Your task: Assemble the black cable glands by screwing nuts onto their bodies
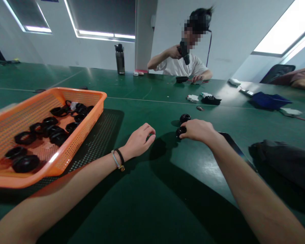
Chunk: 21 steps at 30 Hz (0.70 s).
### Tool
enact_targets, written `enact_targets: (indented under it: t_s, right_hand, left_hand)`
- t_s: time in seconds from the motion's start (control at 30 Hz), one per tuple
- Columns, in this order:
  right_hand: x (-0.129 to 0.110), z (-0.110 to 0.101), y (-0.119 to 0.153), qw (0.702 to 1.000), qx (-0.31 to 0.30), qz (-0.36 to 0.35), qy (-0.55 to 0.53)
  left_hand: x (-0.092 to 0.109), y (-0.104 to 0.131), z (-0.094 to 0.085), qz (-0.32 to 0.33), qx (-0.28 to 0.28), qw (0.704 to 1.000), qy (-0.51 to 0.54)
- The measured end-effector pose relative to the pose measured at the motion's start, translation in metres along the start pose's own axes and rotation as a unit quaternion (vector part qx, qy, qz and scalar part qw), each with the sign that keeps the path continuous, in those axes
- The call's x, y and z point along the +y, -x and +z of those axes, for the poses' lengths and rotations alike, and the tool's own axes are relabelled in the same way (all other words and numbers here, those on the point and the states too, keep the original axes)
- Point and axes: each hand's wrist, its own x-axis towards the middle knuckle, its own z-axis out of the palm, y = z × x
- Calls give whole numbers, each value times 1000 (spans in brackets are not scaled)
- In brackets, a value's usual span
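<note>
My right hand [198, 130] grips a small black ring-shaped plastic part [180, 131] between thumb and fingers, low over the green table. Just behind it stands a second black round part [185, 118], with a hole showing in its top. My left hand [140, 140] hovers or rests to the left, fingers loosely curled and a gap between thumb and forefinger; nothing shows in it. Whether it touches the table I cannot tell. Several black rings and round parts [26, 163] lie in an orange perforated basket [104, 96] at the left.
Across the green table [147, 189] a person [178, 66] holds a power drill [185, 53]. A dark bottle [120, 59] stands at the back. On the right lie a flat dark device [235, 145], dark cloth [284, 162], a blue tray [269, 101] and small white parts [192, 98].
</note>
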Motion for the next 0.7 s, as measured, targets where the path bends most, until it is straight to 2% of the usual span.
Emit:
enact_targets:
  t_s: [0.17, 0.33, 0.5, 0.7]
  right_hand:
    - [27, 4, -15, 997, -39, 73, 1]
    - [50, 15, -29, 991, -29, 130, -12]
    - [68, 24, -40, 988, 3, 146, -43]
    - [76, 36, -48, 992, 34, 114, -50]
  left_hand:
    - [0, 0, 0, 15, -9, 1000, -17]
    - [1, 0, -1, 36, -5, 999, -31]
    - [3, 0, 0, 39, -18, 998, -52]
    - [3, -2, 1, 53, -35, 996, -65]
